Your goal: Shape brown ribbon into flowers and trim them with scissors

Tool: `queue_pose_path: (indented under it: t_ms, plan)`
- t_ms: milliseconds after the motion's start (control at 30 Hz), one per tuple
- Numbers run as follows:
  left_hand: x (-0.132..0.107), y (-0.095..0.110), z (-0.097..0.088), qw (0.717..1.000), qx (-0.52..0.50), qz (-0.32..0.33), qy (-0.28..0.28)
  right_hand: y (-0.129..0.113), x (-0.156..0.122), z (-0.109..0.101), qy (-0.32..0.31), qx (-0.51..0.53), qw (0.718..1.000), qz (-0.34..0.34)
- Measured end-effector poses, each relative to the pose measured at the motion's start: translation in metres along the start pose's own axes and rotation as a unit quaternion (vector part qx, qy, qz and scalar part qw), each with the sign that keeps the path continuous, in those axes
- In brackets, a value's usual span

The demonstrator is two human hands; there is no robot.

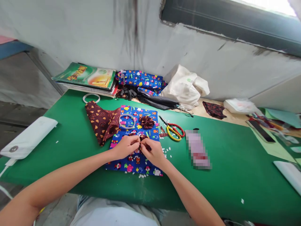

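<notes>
Blue cartoon-print cloth (135, 138), brown spotted fabric (102, 121), green table (230, 157).

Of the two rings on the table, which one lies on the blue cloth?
The ring beside the brown fabric flower. The other ring lies on the green table, near the booklets.

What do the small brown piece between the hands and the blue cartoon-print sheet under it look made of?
Small brown folded piece: probably printed cloth, matte, creased, pinched by the left hand and right hand. Blue cartoon-print sheet: seemingly thin woven fabric, matte, lying limp and flat.
</notes>
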State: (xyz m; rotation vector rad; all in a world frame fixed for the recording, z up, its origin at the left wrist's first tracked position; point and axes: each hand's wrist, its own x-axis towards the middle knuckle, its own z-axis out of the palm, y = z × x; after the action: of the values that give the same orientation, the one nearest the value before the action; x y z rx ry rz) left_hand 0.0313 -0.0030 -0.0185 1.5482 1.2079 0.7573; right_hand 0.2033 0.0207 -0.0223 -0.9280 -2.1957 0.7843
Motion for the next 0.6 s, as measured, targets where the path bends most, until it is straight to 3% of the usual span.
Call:
queue_pose_path:
  t_ms: [600]
  plan:
    - [-0.003,0.0017,-0.0012,1.0,-0.008,0.001,-0.012,-0.0026,0.0035,-0.0049,0.005,0.032,0.999,0.021]
